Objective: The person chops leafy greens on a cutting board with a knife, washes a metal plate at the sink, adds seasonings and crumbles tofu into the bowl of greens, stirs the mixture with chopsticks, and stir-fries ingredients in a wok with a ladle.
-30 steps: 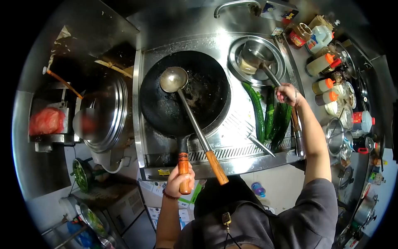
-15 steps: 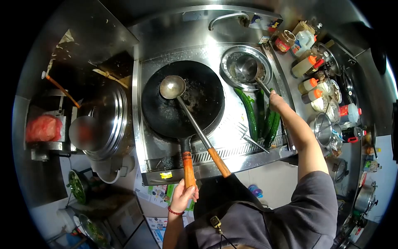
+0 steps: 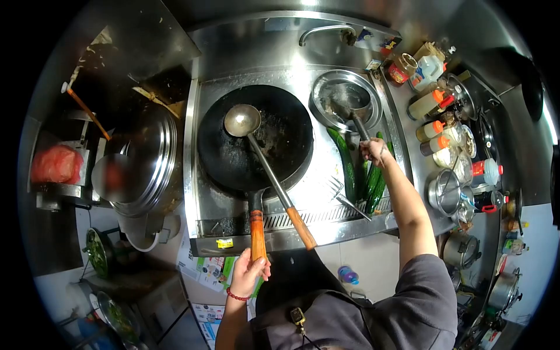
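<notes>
My left hand (image 3: 249,272) is closed around the end of the wooden handle of a black wok (image 3: 280,166). A long steel ladle (image 3: 242,121) with a wooden grip rests in the wok, its bowl inside and its handle reaching over the near rim. My right hand (image 3: 375,151) grips the handle of a metal scoop (image 3: 360,124). The scoop's bowl is inside a round steel basin (image 3: 317,99), where there seems to be water. Below my right hand lie several green cucumbers (image 3: 347,169), partly hidden by the hand and forearm.
A fork-like utensil (image 3: 351,206) lies by the slotted drain. Along the right stand a jar (image 3: 401,70), squeeze bottles (image 3: 429,104) and a strainer (image 3: 447,186). A large lidded pot (image 3: 153,157) and red meat (image 3: 57,164) are at the left. A faucet (image 3: 326,29) is behind.
My right hand has drawn slightly toward me and left, and the scoop has tilted and shifted within the basin. My left hand keeps its hold on the wok handle. The view has shifted slightly.
</notes>
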A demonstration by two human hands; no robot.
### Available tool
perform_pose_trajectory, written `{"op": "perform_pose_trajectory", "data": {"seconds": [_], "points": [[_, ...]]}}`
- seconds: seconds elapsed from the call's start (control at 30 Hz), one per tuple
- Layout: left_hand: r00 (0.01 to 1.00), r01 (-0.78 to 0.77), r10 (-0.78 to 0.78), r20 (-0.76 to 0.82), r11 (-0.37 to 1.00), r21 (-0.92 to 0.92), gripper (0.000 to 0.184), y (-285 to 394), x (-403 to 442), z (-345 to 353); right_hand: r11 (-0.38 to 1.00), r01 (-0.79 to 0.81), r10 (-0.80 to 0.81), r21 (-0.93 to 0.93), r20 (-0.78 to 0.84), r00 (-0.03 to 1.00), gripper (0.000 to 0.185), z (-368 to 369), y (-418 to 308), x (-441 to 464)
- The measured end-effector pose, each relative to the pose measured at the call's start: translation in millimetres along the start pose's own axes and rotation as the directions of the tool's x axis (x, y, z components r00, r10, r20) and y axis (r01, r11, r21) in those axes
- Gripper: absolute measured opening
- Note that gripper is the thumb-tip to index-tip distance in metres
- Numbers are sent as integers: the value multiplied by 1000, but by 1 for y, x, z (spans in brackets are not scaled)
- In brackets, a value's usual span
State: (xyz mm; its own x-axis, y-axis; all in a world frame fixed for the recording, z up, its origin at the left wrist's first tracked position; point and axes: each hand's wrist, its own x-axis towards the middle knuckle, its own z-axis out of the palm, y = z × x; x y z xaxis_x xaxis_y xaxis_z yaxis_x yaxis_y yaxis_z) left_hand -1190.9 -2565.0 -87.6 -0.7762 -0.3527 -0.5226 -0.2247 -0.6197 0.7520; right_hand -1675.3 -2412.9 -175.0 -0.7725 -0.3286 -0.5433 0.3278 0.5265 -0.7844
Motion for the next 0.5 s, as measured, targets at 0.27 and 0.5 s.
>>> {"op": "perform_pose_trajectory", "data": {"seconds": [0.27,0.5], "points": [[986,-127,129,-103,992,28,18,3,-11,-1,956,168,-189,239,67,980,13,-28,-43,-137],[957,-258,250,-146,965,-36,27,-3,-13,-6,954,249,-274,165,151,950,11,-20,-75,-259]]}}
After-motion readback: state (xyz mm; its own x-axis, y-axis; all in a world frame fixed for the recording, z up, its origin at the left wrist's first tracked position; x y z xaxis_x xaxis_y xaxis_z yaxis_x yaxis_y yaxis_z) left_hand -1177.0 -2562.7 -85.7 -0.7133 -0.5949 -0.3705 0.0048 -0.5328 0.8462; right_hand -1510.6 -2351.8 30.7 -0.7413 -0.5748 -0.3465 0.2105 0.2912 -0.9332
